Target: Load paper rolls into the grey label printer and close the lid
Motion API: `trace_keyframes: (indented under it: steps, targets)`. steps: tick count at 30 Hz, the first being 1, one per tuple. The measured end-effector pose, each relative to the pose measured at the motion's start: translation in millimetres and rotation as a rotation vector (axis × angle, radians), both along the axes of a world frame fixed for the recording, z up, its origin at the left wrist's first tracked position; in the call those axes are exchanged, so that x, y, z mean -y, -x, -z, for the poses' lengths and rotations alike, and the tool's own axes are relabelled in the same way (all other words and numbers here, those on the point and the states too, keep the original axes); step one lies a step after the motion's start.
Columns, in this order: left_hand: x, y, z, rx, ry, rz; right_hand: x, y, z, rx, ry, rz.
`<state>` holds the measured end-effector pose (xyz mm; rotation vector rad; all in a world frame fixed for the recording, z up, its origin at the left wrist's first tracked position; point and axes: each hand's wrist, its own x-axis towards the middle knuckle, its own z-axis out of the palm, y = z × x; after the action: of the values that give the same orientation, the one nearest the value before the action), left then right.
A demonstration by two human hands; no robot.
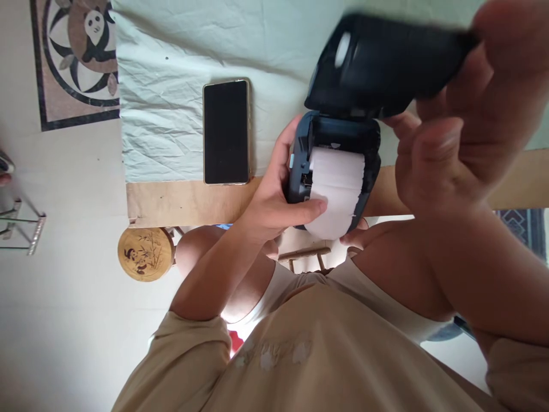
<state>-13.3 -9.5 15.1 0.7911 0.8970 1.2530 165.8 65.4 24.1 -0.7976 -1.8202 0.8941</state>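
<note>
Dark blue plastic label printer (300, 166) gripped by left hand (274, 206), thumb on white paper roll (337, 189). Black hinged lid (386, 63) pinched open by right hand (454, 126). Roll could probably get skewed if lid's snapped shut.

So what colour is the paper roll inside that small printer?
Plain white roll of paper, inside the dark blue printer; the head view shows it.

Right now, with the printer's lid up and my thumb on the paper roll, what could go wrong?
1. The lid is raised over the left hand; if it snaps shut, the thumb resting on the paper roll could get pinched.
2. The printer is held near the table edge, so a slip could drop it.
3. The phone lies close beside it and might be knocked.
</note>
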Motion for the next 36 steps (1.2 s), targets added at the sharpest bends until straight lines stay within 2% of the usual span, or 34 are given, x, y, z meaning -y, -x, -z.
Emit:
trace_keyframes:
  steps: [2, 4, 7, 9, 11, 13, 15, 18, 21, 25, 29, 31, 33, 36]
  targets:
    - [1.4, 1.3, -0.4, 0.001, 0.012, 0.004, 3.4, -1.3, -1.3, -0.094, -0.12, -0.05]
    - [2.1, 2.9, -0.3, 0.009, 0.03, 0.006, 3.9, -4.4, -2.4, -0.053, -0.196, -0.141]
    - [2.0, 4.0, -0.4, 0.037, 0.033, -0.003, 3.3, -7.4, -3.1, 0.045, -0.242, -0.203]
    - [1.8, 3.2, -1.0, 0.034, 0.027, -0.004, 4.6, -7.5, -3.0, 0.083, -0.217, -0.218]
    - [1.8, 0.7, -2.4, 0.024, 0.009, -0.007, 7.9, -6.3, -2.3, 0.086, -0.164, -0.205]
    - [2.1, -3.7, -4.4, 0.031, -0.006, -0.028, 12.1, -4.2, -1.7, 0.044, -0.035, -0.18]
    - [2.1, -8.9, -6.1, 0.055, -0.034, -0.102, 16.4, -1.4, -2.0, -0.026, 0.217, -0.219]
    - [1.0, -12.0, -3.8, 0.03, -0.067, -0.218, 21.4, 2.8, -6.2, -0.102, 0.657, -0.374]
    - [-0.9, -5.8, 5.9, -0.033, -0.137, -0.136, 23.7, 5.3, -11.8, -0.158, 0.855, -0.405]
    - [-3.5, 3.9, 18.1, -0.019, -0.223, -0.06, 22.6, 5.0, -11.4, -0.213, 0.821, -0.412]
    - [-5.9, 3.4, 21.6, -0.016, -0.262, -0.044, 20.6, 3.5, -7.5, -0.198, 0.733, -0.425]
    - [-6.8, 0.8, 22.7, -0.033, -0.271, -0.04, 20.5, 3.5, -8.4, -0.184, 0.737, -0.423]
    - [-6.8, -1.3, 23.2, -0.104, -0.288, -0.037, 20.6, 3.9, -10.4, -0.166, 0.793, -0.398]
    - [-4.2, 2.9, 18.4, -0.361, -0.417, -0.017, 20.1, 4.5, -11.4, -0.2, 0.831, -0.319]
